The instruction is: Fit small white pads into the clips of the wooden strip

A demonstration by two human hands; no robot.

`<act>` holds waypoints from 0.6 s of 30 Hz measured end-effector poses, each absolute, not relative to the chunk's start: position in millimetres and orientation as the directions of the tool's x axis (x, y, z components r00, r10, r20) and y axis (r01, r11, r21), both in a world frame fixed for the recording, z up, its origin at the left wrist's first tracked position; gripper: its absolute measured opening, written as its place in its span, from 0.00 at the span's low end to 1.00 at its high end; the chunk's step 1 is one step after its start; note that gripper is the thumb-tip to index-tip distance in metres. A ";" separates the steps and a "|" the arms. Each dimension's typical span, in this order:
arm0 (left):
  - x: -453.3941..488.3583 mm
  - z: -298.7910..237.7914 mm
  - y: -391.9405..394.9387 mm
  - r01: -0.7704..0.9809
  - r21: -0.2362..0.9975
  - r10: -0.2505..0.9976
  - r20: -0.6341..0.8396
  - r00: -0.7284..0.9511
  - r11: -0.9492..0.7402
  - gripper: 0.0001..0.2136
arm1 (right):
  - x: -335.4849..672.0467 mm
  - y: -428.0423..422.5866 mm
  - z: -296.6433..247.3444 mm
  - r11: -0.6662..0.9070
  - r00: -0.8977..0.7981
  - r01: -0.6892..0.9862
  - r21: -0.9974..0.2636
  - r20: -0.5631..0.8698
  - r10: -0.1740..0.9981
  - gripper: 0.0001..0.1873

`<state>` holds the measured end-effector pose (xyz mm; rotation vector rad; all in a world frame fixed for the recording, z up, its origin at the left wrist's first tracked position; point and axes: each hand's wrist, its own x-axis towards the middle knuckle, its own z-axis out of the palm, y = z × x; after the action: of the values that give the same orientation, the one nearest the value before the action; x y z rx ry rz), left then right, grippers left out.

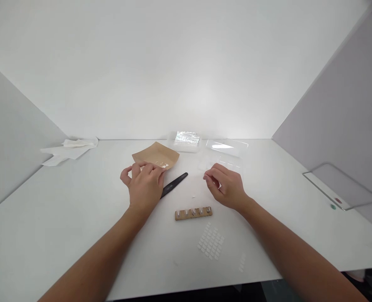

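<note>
My left hand [144, 184] hovers at the near edge of a brown paper tray [156, 155] that holds a few small clear nail tips; its fingers are curled together and what they hold, if anything, is too small to see. A black nail file [174, 183] lies just right of that hand. My right hand [225, 186] rests on the table with fingertips pinched; nothing shows between them. Between the hands and nearer me lies a wooden strip [193, 213] with several nail tips standing on it. A tiny white piece [193, 196] lies above the strip.
A sheet of small adhesive tabs [211, 243] lies near the front edge. Clear plastic packaging [226, 147] and a shiny packet [187, 139] sit at the back. Crumpled tissues [69, 149] lie at back left. A transparent stand [341, 186] is at right. Grey partition walls flank both sides.
</note>
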<state>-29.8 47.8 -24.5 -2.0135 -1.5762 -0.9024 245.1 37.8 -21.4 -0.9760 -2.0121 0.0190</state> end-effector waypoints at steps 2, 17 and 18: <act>-30.2 -22.2 47.4 0.963 0.047 0.640 0.756 0.140 -0.266 0.07 | 245.3 37.7 -21.6 0.689 -0.312 0.633 -0.353 0.698 0.645 0.08; -18.0 -13.9 36.0 0.893 0.112 0.586 0.788 0.188 -0.437 0.10 | 246.1 38.6 -23.4 0.687 -0.355 0.640 -0.343 0.660 0.662 0.09; -17.6 -14.4 35.7 0.890 0.096 0.583 0.785 0.208 -0.446 0.10 | 246.2 38.8 -23.5 0.686 -0.357 0.641 -0.344 0.658 0.664 0.08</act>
<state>-17.6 35.7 -14.4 -2.1115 -1.3725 -1.1104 246.2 38.8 -23.5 -0.9990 -2.0778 0.0351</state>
